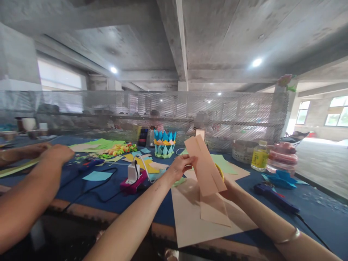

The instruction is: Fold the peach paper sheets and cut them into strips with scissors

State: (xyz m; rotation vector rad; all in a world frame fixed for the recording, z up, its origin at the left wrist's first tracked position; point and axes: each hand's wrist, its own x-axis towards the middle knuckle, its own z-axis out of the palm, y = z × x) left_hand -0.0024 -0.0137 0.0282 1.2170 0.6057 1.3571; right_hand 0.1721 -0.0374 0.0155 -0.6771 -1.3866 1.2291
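Note:
My left hand [181, 167] pinches the left edge of a tan paper piece [205, 166], held tilted above the table. Slits or fold lines show near the paper's top and lower right. Behind its lower right edge is my right hand [230, 187], its fingers mostly hidden. A yellow loop, which looks like the handle of scissors [220, 172], curves out beside that hand; the blades are out of sight. Under both hands, a tan strip [214, 212] lies on a larger tan sheet [187, 228]. Green paper [221, 162] is just beyond.
A folded-paper basket [165, 145] stands ahead. Left of my arm are a purple power strip [133, 183] with a white charger [133, 171], and cables. At right are a glue gun [276, 197], a yellow-labelled bottle [260, 156] and a pink jug [282, 157]. A co-worker's arms [35, 195] reach in from the left.

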